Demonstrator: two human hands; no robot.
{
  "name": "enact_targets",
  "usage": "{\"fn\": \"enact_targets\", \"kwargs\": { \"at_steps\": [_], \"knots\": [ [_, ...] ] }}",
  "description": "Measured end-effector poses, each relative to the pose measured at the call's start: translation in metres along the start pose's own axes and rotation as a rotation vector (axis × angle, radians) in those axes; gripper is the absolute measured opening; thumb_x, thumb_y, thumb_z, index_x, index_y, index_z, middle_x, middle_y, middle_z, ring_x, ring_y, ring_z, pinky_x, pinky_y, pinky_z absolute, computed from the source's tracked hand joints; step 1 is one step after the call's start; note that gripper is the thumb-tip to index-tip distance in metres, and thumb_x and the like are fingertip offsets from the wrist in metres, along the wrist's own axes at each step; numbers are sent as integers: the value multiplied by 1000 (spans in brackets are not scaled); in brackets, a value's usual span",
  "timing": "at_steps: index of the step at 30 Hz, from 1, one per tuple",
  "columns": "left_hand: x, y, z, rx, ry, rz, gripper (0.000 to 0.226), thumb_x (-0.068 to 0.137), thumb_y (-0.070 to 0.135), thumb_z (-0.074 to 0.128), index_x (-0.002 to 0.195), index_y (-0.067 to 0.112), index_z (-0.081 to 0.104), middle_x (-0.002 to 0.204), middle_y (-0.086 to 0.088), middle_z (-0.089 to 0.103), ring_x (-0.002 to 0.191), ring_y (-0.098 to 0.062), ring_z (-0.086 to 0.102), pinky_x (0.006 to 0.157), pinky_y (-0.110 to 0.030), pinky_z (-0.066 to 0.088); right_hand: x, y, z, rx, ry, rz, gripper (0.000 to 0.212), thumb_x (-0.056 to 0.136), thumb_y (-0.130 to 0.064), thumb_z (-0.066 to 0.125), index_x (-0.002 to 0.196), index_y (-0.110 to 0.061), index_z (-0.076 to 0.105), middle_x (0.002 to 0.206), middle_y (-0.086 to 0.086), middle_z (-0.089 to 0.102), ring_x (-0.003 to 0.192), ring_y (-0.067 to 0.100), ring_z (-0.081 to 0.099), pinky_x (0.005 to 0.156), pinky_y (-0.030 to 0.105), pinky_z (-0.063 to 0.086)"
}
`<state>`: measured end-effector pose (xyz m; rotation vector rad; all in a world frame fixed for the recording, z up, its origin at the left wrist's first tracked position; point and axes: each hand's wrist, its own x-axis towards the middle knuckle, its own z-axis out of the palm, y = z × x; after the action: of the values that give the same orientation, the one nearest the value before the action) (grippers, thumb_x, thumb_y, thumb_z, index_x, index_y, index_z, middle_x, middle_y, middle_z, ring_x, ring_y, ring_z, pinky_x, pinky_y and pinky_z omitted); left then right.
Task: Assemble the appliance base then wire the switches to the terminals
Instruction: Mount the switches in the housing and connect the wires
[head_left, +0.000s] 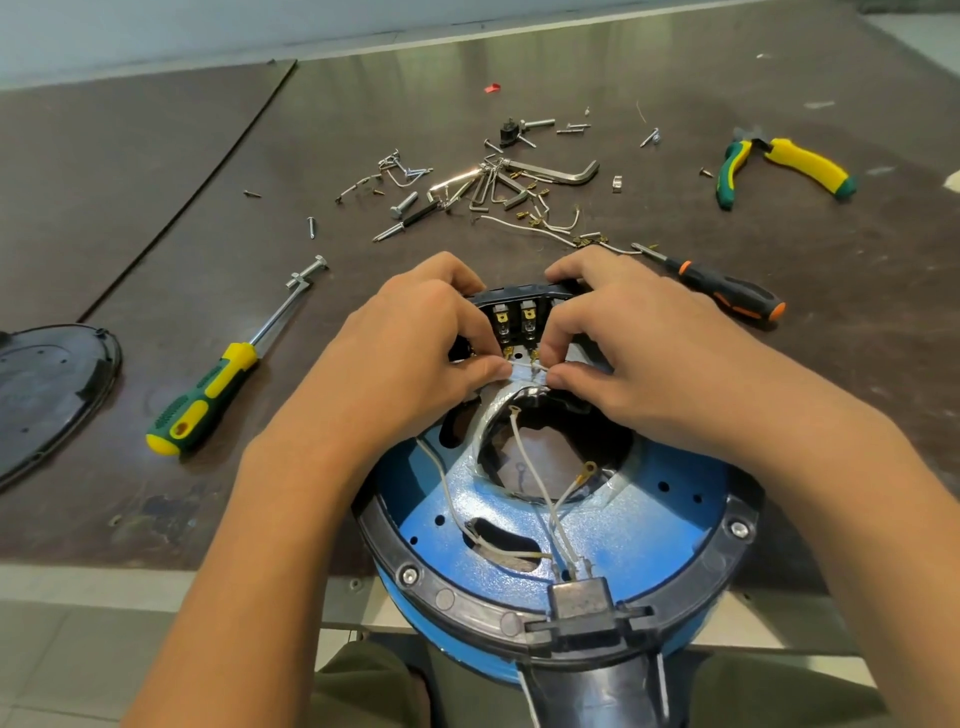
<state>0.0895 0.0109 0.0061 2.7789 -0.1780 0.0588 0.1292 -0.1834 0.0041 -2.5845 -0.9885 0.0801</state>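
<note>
The round blue appliance base (644, 525) with a black rim lies upside down at the table's near edge. At its far side sits a black switch block (519, 317) with brass terminals. My left hand (415, 343) and my right hand (628, 338) meet just below those terminals. Between them both pinch a short white wire (527, 368). Other white wires with ring lugs (540, 483) run loose across the base's open centre to a black connector (582, 597) at the near rim.
A green-yellow screwdriver (208, 395) lies left, with a black cover plate (47, 395) at the far left. An orange-black screwdriver (727, 291) lies right. Behind the base lie scattered screws, hex keys and wire pieces (493, 182), and green-yellow pliers (779, 166) rest far right.
</note>
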Motion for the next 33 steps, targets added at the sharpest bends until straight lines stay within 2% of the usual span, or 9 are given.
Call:
{"fn": "enact_targets", "kwargs": {
  "at_steps": [3, 13, 22, 33],
  "knots": [
    [0, 0, 0, -7, 10, 4, 6, 83, 41, 74, 85, 36, 77, 123, 9, 51, 111, -17, 53, 89, -47, 52, 0, 2, 1, 1, 25, 2, 10, 91, -40, 66, 86, -42, 57, 146, -7, 41, 132, 15, 41, 85, 33, 29],
    [0, -2, -1, -26, 35, 34, 5, 84, 37, 74, 86, 35, 78, 119, 8, 53, 105, -16, 55, 85, -48, 53, 1, 3, 1, 29, 43, -1, 6, 94, -34, 60, 88, -36, 58, 136, -8, 47, 125, 16, 47, 84, 34, 35],
    [0, -3, -1, -52, 26, 25, 4, 84, 35, 74, 84, 36, 78, 120, 8, 54, 107, -16, 55, 86, -48, 53, 0, 2, -1, 43, 33, 0, 3, 94, -34, 59, 92, -33, 60, 132, -9, 48, 125, 17, 47, 93, 42, 45],
    [0, -3, -1, -50, 35, 22, 3, 82, 36, 75, 82, 37, 78, 119, 8, 54, 107, -15, 54, 86, -48, 52, -1, -1, -3, 76, 15, 10, 6, 93, -40, 59, 89, -36, 60, 136, -9, 47, 127, 15, 46, 96, 44, 45]
  ]
}}
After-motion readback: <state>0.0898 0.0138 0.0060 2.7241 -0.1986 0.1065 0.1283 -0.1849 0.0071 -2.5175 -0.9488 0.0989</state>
